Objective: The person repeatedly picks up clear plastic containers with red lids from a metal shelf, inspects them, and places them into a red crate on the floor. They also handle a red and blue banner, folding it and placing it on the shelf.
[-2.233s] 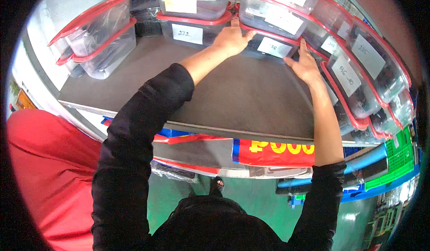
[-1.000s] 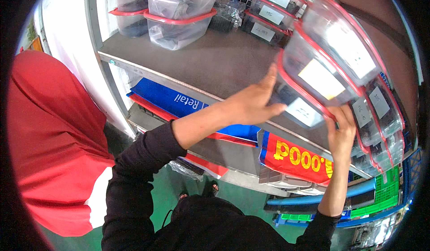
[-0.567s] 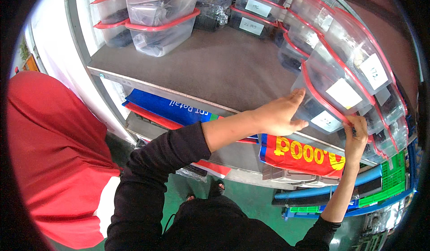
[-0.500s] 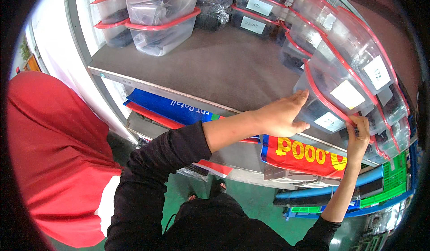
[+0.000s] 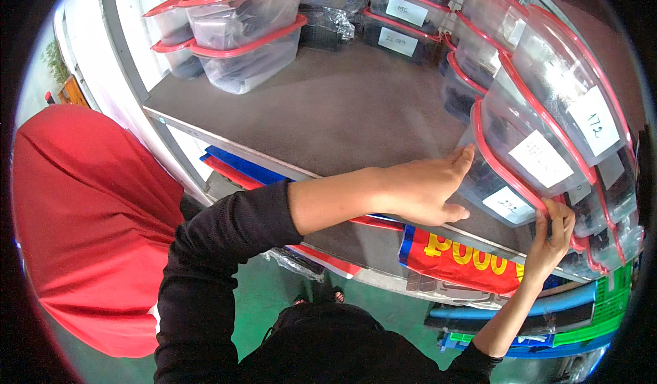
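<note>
A stack of clear plastic boxes with red lids stands at the right front of the shelf. My left hand (image 5: 423, 187) lies against the left end of the bottom box (image 5: 478, 187), fingers stretched out and thumb apart. At that box's right front corner, my right hand (image 5: 553, 237) grips the rim of its red lid (image 5: 508, 170) between thumb and fingers. Dark contents show through the bottom box, and a white label (image 5: 508, 205) is on its front. Another box (image 5: 523, 134) sits on top, and a larger labelled box (image 5: 571, 76) is beside it.
More red-lidded boxes (image 5: 239, 62) are stacked at the back left of the brown shelf (image 5: 328, 110), and labelled ones (image 5: 404, 28) at the back. A plastic-wrapped dark bundle (image 5: 328, 21) lies between them. A person in red (image 5: 89, 233) is close on my left.
The whole view has shifted slightly. Both hands stay at the bottom box, my right fingers now closed further round its lid's corner. The person in red appears a little lower.
</note>
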`<state>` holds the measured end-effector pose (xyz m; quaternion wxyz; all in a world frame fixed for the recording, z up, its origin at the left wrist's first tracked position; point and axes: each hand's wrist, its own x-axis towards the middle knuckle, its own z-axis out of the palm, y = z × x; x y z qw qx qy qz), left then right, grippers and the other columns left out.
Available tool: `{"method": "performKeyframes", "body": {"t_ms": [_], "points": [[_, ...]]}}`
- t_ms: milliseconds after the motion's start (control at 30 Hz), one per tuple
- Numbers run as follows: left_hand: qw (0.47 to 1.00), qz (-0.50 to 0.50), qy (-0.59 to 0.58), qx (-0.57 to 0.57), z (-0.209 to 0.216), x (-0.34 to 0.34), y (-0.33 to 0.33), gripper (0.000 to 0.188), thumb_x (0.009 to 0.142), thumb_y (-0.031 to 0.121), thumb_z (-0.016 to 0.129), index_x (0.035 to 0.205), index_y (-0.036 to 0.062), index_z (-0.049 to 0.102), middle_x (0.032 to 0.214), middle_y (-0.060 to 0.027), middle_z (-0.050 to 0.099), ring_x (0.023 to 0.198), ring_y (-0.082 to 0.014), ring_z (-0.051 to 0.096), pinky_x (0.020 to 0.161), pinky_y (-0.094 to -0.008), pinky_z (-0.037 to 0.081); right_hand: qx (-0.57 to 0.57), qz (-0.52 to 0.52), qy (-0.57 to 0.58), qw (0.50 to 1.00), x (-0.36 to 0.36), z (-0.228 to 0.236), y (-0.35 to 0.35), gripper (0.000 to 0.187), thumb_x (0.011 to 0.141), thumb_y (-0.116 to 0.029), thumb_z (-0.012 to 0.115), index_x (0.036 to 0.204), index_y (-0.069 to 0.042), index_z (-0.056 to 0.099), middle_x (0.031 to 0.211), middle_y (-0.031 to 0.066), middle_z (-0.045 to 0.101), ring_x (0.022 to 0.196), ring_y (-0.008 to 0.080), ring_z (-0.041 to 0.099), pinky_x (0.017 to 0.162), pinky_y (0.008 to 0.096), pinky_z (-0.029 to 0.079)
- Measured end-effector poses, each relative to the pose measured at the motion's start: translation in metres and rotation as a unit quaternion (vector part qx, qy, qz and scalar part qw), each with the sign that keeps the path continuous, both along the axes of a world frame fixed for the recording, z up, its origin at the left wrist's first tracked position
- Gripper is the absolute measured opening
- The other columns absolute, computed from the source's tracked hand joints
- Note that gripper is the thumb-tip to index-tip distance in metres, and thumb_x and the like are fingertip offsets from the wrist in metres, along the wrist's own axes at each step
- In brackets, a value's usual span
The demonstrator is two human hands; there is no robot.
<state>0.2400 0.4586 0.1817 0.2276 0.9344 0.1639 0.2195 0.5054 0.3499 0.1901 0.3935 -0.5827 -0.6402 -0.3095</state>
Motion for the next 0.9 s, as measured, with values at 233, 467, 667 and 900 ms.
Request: {"method": "performKeyframes", "body": {"t_ms": [233, 467, 667, 900], "points": [[1.000, -0.005, -0.009, 0.022, 0.006, 0.001, -0.004, 0.085, 0.087, 0.030, 0.054, 0.131, -0.0249, 0.007, 0.137, -0.0436, 0.017, 0.130, -0.0460, 0.028, 0.108, -0.0387, 0.030, 0.078, 0.010, -0.023, 0.997, 0.008, -0.020, 0.010, 0.027, 0.081, -0.001, 0.062, 0.108, -0.004, 0.066, 0.095, 0.0083, 0.054, 0.091, 0.0226, 0.052, 0.081, 0.0342, 0.042], [0.999, -0.006, -0.014, 0.047, 0.002, 0.001, -0.002, 0.085, 0.088, 0.031, 0.054, 0.130, -0.0257, 0.006, 0.135, -0.0455, 0.016, 0.128, -0.0473, 0.031, 0.106, -0.0396, 0.034, 0.098, -0.003, -0.020, 0.995, 0.006, -0.024, 0.013, 0.027, 0.082, -0.003, 0.063, 0.109, -0.004, 0.066, 0.097, 0.0091, 0.054, 0.093, 0.0239, 0.052, 0.082, 0.0358, 0.042], [1.000, -0.003, -0.009, 0.019, 0.004, 0.000, -0.002, 0.084, 0.089, 0.031, 0.052, 0.131, -0.0253, 0.007, 0.136, -0.0455, 0.015, 0.129, -0.0470, 0.028, 0.107, -0.0403, 0.032, 0.130, 0.010, -0.018, 0.991, 0.006, -0.033, 0.023, 0.028, 0.082, -0.003, 0.062, 0.110, -0.003, 0.064, 0.099, 0.0095, 0.055, 0.095, 0.0255, 0.052, 0.084, 0.0380, 0.041], [0.999, 0.001, -0.018, 0.037, -0.005, -0.001, -0.004, 0.085, 0.091, 0.037, 0.050, 0.134, -0.0207, 0.004, 0.140, -0.0404, 0.013, 0.133, -0.0433, 0.023, 0.112, -0.0379, 0.021, 0.102, 0.005, -0.010, 0.995, 0.004, -0.026, 0.012, 0.026, 0.081, -0.002, 0.062, 0.106, -0.002, 0.065, 0.101, 0.0105, 0.057, 0.098, 0.0266, 0.053, 0.087, 0.0392, 0.041]]}}
